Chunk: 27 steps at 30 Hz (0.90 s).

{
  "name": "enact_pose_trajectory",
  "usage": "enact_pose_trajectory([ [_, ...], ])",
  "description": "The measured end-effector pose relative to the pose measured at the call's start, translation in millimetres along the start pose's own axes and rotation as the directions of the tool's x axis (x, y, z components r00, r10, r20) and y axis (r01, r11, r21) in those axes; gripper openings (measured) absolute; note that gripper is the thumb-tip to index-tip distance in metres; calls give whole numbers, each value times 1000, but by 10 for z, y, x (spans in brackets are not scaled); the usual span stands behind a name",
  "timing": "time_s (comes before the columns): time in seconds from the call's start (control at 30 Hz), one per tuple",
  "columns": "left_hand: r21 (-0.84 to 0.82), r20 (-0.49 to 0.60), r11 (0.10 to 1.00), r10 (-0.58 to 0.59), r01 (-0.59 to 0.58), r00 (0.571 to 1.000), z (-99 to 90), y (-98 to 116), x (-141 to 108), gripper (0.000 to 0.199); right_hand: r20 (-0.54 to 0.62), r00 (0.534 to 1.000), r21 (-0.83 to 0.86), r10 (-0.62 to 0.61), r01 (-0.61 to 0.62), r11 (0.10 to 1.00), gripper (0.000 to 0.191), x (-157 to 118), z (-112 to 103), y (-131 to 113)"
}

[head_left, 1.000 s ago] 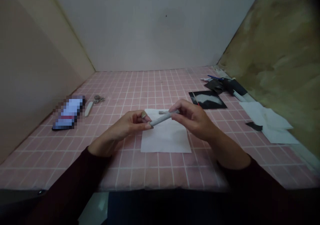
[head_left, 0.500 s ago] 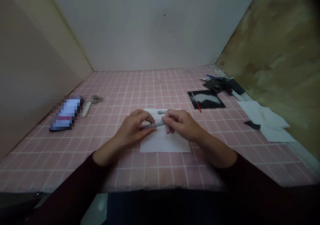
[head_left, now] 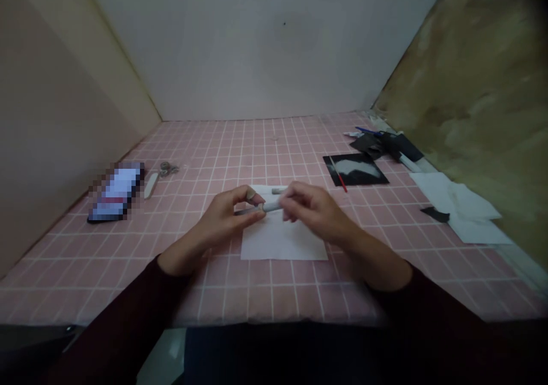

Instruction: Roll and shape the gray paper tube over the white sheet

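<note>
Between thumb and fingertips, my left hand (head_left: 226,213) pinches a slim grey rod-like object (head_left: 270,206) that lies roughly level. My right hand (head_left: 309,205) has its fingers closed at the rod's right end; its fingertips are slightly blurred. Both hands are above a white sheet of paper (head_left: 285,242). A short grey piece (head_left: 277,191) rests on the sheet's far part, just behind my right fingers. A wrap or patch shows on a finger of my left hand.
On the left are a pixelated phone (head_left: 116,193), a pale flat stick (head_left: 151,185) and small metallic rings (head_left: 165,169). To the right lie a black sheet (head_left: 363,170) with a red stick (head_left: 341,181), dark scraps (head_left: 369,144), and white papers (head_left: 471,202) along the wall.
Both hands keep hold of the rod. My left hand has shifted slightly left and its fingers are a little more raised; more of the rod shows between the hands. The view has shifted slightly.
</note>
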<state>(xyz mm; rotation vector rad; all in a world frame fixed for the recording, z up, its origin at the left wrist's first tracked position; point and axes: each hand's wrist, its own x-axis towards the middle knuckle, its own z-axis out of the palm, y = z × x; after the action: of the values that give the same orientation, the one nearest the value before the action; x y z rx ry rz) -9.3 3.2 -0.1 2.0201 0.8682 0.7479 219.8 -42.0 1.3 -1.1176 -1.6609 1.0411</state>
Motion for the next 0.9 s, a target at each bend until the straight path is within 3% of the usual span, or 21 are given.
enact_pose_trajectory([
  [0.1,-271,71,941,-192,204,979,-15,-9,9,18,42,992,-93,-122,125,988,8,-16,-8,-17],
  [0.23,-491,103,821,-277,291,955,-26,-30,5,19,-119,980,-96,-157,146,985,8,-29,-48,-44],
  [0.33,-545,202,763,-281,347,938,-40,-51,2,18,34,978,-142,-207,210,967,4,-45,-25,-74],
  [0.37,-541,220,766,-270,348,937,-47,-60,5,18,78,973,-135,-217,226,965,4,-50,-20,-83],
  [0.53,-505,150,814,-244,286,958,-47,-65,16,19,-109,981,-101,-163,152,983,7,-59,-36,-115],
  [0.67,-400,144,870,-251,288,957,-5,-4,0,19,7,990,-119,-139,138,983,6,-39,-31,-116],
  [0.8,-183,-37,982,-60,52,997,17,-20,2,18,-127,990,-1,-59,59,998,16,-6,-43,-67],
  [0.9,38,-85,994,104,-101,991,42,-48,3,17,-96,995,27,9,-6,1000,20,7,-12,-28],
])
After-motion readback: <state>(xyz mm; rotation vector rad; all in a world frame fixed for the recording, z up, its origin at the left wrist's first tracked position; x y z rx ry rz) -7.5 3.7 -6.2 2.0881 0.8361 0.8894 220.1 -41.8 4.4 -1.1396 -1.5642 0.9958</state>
